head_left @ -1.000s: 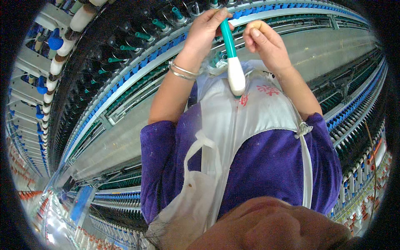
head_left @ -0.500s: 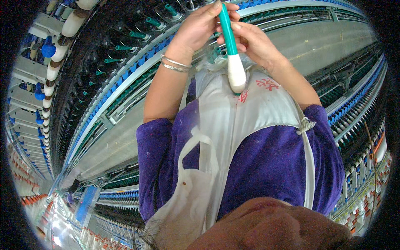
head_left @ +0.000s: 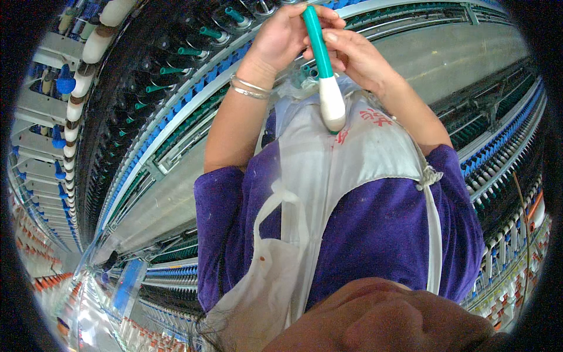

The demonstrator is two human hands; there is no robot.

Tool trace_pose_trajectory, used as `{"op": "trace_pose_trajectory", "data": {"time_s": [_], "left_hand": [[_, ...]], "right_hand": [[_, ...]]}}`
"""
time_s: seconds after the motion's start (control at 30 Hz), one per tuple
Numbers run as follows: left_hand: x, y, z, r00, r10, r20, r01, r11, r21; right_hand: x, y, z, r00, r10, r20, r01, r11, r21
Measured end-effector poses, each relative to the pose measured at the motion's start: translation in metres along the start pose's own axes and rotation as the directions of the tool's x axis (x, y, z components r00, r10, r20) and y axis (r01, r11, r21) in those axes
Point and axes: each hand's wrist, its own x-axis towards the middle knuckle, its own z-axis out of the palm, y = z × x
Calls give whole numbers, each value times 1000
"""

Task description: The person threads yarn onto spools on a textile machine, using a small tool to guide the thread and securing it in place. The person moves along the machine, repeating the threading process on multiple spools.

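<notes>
Between both hands, in front of my chest, I hold a yarn bobbin [head_left: 322, 56]. It has a long green tube, with white yarn wound thickly on its lower end, which points back toward my apron. My left hand [head_left: 280, 36], with two bangles at the wrist, is closed at the tube's upper end. Lower down, my right hand [head_left: 358, 56] is closed around the tube from the other side, some fingertips behind it. Any loose yarn end is too fine to make out. Ends of other green tubes [head_left: 306, 73] show just below the hands, beside my white apron [head_left: 375, 146].
A long spinning frame runs close beyond my hands, with a row of upright green tubes [head_left: 209, 32] on it. Hanging white roving bobbins [head_left: 97, 46] and blue knobs [head_left: 65, 82] line the left side. Machine rails with blue parts [head_left: 478, 158] curve past on the right.
The bobbin's top has tilted slightly to the left and down. Both hands keep their hold, and my right hand has shifted very little.
</notes>
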Motion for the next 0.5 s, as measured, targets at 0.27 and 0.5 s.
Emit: {"op": "trace_pose_trajectory", "data": {"time_s": [0.27,0.5], "left_hand": [[0,-4,-4,973,165,161,-119,958,-261],[-3,-8,19,992,107,65,-72,912,-403]], "right_hand": [[-43,24,13,968,170,184,-114,954,-277],[-25,12,13,988,-7,-155,3,1000,-24]]}}
